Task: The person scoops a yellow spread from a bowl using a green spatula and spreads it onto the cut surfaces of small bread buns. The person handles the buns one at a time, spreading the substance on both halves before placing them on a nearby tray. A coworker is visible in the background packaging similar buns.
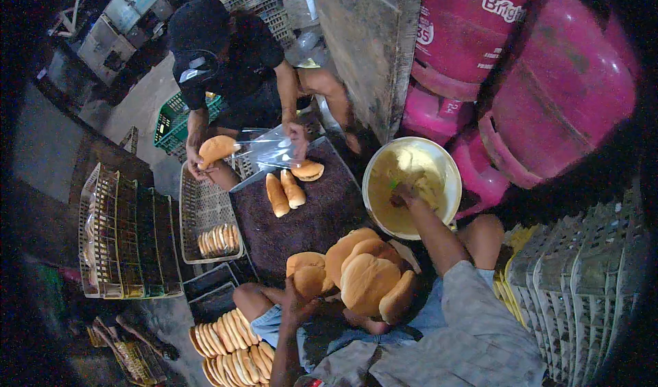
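Note:
My left hand [299, 302] holds a round bread bun [307, 274] at the near edge of a dark, crumb-like surface. Beside it, several round buns [371, 284] are heaped above my lap. My right hand [403, 195] reaches into a white bucket [367, 181] of pale yellow filling; something small and green shows at the fingers, and the tool, if any, is hidden. Two folded buns [277, 195] and a filled bun [308, 171] lie on the dark surface [267, 238]. Across from me, a co-worker holds a folded bun [218, 150] and a clear plastic bag [272, 148].
A plastic crate [186, 233] with bagged buns stands left of the dark surface. Rows of buns [226, 333] lie at lower left. Stacked crates [123, 238] stand at far left, more [576, 284] at right. Pink gas cylinders [565, 89] stand behind the bucket, beside a wooden panel [365, 42].

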